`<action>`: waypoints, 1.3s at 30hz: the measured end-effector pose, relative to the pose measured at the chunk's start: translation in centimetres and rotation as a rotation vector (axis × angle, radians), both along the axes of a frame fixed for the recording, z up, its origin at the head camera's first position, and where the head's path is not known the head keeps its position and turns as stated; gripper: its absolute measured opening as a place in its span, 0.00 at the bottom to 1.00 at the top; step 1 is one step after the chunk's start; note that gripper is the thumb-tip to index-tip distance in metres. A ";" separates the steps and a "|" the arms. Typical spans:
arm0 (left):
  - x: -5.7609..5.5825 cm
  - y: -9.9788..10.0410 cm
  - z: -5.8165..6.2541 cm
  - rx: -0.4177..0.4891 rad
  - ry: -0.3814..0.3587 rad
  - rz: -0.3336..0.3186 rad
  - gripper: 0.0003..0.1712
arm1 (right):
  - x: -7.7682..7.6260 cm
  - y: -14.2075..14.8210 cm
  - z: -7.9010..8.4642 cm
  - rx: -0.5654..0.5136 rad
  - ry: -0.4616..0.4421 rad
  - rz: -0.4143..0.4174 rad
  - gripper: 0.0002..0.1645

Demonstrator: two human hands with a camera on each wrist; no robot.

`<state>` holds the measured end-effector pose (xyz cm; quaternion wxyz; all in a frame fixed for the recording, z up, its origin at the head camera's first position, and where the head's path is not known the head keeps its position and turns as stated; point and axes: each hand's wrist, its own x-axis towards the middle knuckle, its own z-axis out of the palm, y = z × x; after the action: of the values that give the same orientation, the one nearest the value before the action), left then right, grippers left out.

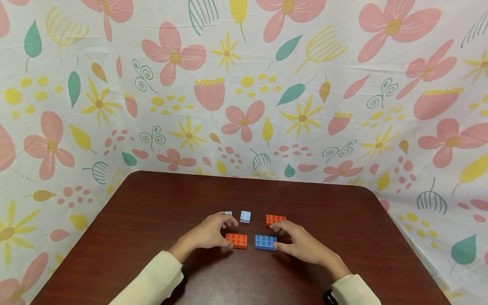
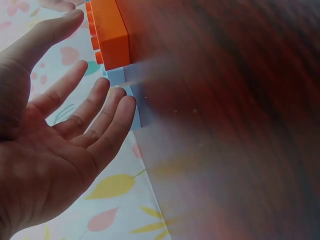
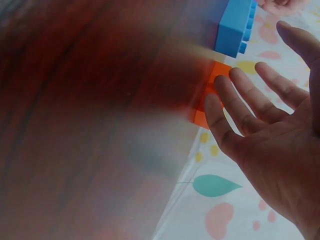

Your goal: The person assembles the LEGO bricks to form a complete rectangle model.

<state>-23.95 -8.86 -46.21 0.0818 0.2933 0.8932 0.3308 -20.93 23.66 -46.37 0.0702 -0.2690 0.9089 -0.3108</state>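
- Behind, floral cloth
- Left hand partly hiding one of two pale-blue bricks
- On the tabletop, two orange bricks, one blue brick
- Hands wide, empty: left beside nearer orange, right hand beside blue

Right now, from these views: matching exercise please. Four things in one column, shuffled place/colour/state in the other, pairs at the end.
Things
1. Large blue brick
2. Small pale-blue brick in full head view
3. Left hand
4. Table

Place, colour or state
A. Dark reddish-brown
B. By the thumb of the right hand
C. Fingers apart, thumb by the near orange brick
D. Far row, left of the far orange brick

Pairs: 1-B, 2-D, 3-C, 4-A
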 end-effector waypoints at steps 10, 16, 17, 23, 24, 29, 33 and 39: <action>0.0 0.1 -0.2 0.000 -0.048 0.010 0.26 | -0.2 0.0 -0.6 -0.020 -0.013 0.029 0.31; 0.1 0.3 -0.2 0.010 -0.050 0.014 0.26 | -0.3 -0.2 -0.5 -0.023 -0.028 0.034 0.30; 0.1 0.3 -0.2 0.010 -0.050 0.015 0.26 | -0.3 -0.2 -0.5 -0.019 -0.027 0.036 0.30; 0.1 0.4 -0.5 -0.011 -0.054 0.026 0.24 | -0.5 -0.4 -0.6 0.025 -0.028 0.042 0.28; 0.1 0.4 -0.6 -0.016 -0.055 0.028 0.23 | -0.6 -0.4 -0.6 0.033 -0.029 0.040 0.27; -0.1 0.5 -0.7 -0.021 -0.052 0.027 0.21 | -0.7 -0.6 -0.6 0.069 -0.015 0.033 0.25; -0.2 0.6 -0.6 -0.031 -0.056 0.031 0.19 | -0.7 -0.6 -0.6 0.093 0.005 0.030 0.23; -0.1 0.6 -0.6 -0.033 -0.061 0.029 0.18 | -0.5 -0.7 -0.5 0.098 0.012 0.031 0.21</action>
<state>-24.01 -8.24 -46.79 0.1090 0.2686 0.8998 0.3262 -21.43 22.99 -46.86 0.0825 -0.2810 0.9193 -0.2630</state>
